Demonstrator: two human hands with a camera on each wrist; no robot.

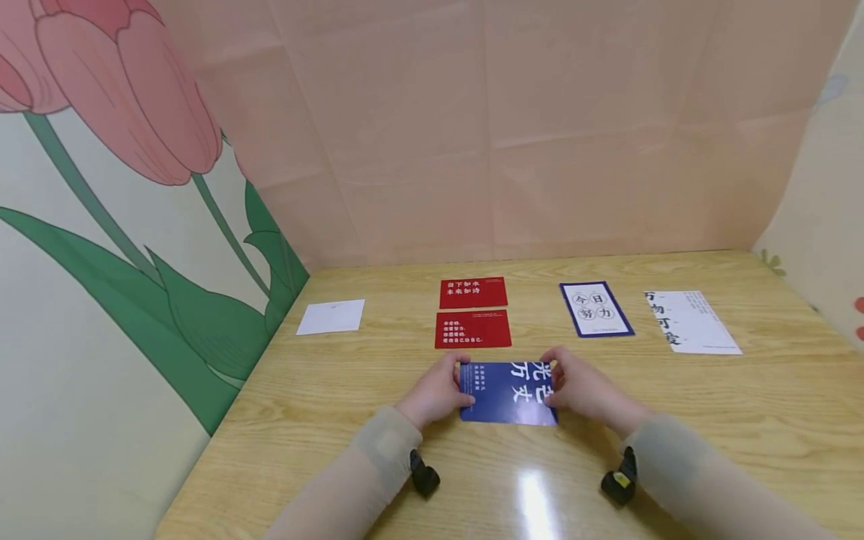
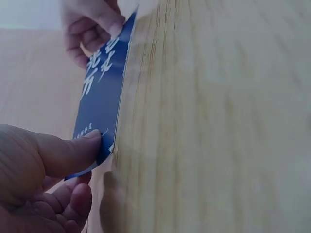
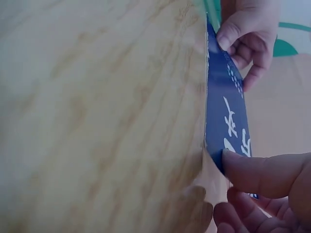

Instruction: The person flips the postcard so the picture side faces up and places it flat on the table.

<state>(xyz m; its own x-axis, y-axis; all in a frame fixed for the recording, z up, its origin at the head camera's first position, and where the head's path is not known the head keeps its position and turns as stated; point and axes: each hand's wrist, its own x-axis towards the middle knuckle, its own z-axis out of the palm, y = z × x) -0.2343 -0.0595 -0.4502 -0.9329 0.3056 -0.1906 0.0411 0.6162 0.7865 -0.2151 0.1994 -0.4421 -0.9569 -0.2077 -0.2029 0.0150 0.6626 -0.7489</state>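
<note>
A blue card [image 1: 502, 401] with white Chinese characters is held by both hands in the middle of the wooden table, just in front of two red cards. My left hand [image 1: 437, 391] pinches its left end, thumb on the printed face and fingers beneath. At the opposite end, my right hand [image 1: 582, 390] pinches it the same way. Both wrist views show the card [image 2: 99, 92] from the side, with the right hand [image 2: 95, 29] and the left hand [image 3: 250, 39] each seen across it. Whether the card touches the tabletop is unclear.
Beyond the hands lie an upper red card [image 1: 472, 293] and a lower red card [image 1: 496, 330]. A plain white card [image 1: 331, 316] is at the left. Rightward are a blue-bordered card [image 1: 594, 322] and a white card with black characters [image 1: 705, 326]. A pink-covered wall [image 1: 486, 135] bounds the table [image 1: 324, 450].
</note>
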